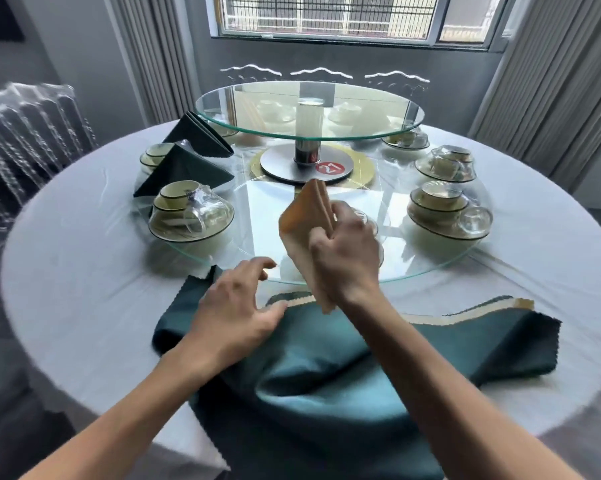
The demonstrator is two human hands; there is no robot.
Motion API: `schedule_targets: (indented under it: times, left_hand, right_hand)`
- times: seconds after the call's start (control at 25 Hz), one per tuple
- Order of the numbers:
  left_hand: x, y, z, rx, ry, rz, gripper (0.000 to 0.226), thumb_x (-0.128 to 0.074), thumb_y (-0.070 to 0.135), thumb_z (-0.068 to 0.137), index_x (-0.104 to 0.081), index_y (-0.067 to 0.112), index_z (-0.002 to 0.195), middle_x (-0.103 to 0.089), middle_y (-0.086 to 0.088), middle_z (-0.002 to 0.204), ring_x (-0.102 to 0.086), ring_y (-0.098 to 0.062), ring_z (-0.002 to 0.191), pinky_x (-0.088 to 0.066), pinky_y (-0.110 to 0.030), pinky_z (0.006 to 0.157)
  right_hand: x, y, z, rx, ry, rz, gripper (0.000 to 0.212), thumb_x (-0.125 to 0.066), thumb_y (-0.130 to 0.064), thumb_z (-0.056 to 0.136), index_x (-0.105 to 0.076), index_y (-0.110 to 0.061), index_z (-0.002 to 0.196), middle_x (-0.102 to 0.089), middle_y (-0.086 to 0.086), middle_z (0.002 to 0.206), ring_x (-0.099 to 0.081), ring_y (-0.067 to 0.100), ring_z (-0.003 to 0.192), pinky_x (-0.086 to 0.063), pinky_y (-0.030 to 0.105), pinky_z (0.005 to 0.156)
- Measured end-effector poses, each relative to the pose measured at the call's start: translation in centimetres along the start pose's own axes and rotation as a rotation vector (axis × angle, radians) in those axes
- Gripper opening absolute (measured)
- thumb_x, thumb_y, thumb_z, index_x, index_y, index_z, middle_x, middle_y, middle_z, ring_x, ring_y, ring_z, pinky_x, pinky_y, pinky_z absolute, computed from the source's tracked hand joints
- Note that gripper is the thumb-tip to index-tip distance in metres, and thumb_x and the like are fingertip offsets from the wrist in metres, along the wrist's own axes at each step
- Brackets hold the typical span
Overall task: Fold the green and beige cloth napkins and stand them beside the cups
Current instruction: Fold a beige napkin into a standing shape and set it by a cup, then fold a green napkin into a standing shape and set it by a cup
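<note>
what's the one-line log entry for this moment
right hand grips folded beige napkin upright | left hand open over green cloth | two green napkins standing

At the near edge of the round, white-clothed bench (67, 258), the right hand (344, 251) grips a folded beige cloth napkin (306, 216) and holds it upright over the near rim of the large clear glass turntable (430, 268), while the left hand (236, 306) hovers with spread fingers (261, 263) over a heap of loose green cloth napkins (326, 368) lying along that edge. Toward the left edge, two folded dark green cloth napkins (188, 168) stand beside stacked cream bowl-and-cup sets (191, 213); more such sets sit toward the right edge.
</note>
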State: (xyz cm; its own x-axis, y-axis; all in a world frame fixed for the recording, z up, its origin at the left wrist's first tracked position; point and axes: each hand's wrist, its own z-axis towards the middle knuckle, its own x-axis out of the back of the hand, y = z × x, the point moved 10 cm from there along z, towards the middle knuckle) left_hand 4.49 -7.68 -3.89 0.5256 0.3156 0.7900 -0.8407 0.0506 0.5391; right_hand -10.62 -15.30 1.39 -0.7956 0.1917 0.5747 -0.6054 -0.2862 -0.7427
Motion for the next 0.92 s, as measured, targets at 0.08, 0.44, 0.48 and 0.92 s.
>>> schedule_targets:
  times: [0.08, 0.44, 0.48, 0.92]
  left_hand:
    - [0.1, -0.6, 2.0, -0.018, -0.021, -0.19, 0.068, -0.071, 0.049, 0.067, -0.054, 0.029, 0.129, -0.062, 0.011, 0.11, -0.058, -0.011, 0.099, -0.047, -0.025, 0.082]
    - [-4.5, -3.8, 4.3, 0.298, -0.28, -1.119, 0.06, -0.063, 0.028, 0.08, -0.049, 0.039, 0.138, -0.066, -0.001, 0.127, -0.066, -0.019, 0.108, -0.047, -0.04, 0.095]
    - [-4.7, -4.1, 4.5, 0.377, -0.267, -1.324, 0.044, -0.059, 0.029, 0.088, -0.055, 0.031, 0.132, -0.067, -0.005, 0.123, -0.067, -0.024, 0.104, -0.047, -0.044, 0.096]
    - [-4.0, -10.3, 8.5, 0.651, 0.177, -1.703, 0.028, -0.049, 0.035, 0.101, -0.065, 0.012, 0.101, -0.074, -0.006, 0.085, -0.072, -0.016, 0.076, -0.058, -0.035, 0.082]
  right_hand:
    - [-2.3, -2.2, 0.1, 0.077, 0.037, -0.161, 0.038, -0.051, -0.02, 0.089, -0.05, -0.018, 0.127, -0.07, 0.015, 0.1, -0.064, 0.036, 0.093, -0.038, 0.037, 0.069]
    - [-3.8, -3.4, -0.4, 0.292, 0.102, 0.132, 0.055, -0.055, -0.008, 0.086, -0.054, -0.032, 0.135, -0.073, 0.003, 0.1, -0.067, 0.023, 0.086, -0.05, 0.033, 0.066]
    - [-4.2, -2.9, -0.3, 0.272, 0.066, 0.277, 0.052, -0.055, -0.003, 0.085, -0.059, -0.03, 0.13, -0.073, 0.0, 0.098, -0.067, 0.013, 0.085, -0.052, 0.029, 0.067]
    - [-8.0, 2.7, -2.6, -0.289, -0.44, 0.744, 0.023, -0.066, -0.003, 0.084, -0.065, -0.014, 0.105, -0.072, 0.004, 0.08, -0.064, 0.012, 0.061, -0.049, 0.022, 0.052]
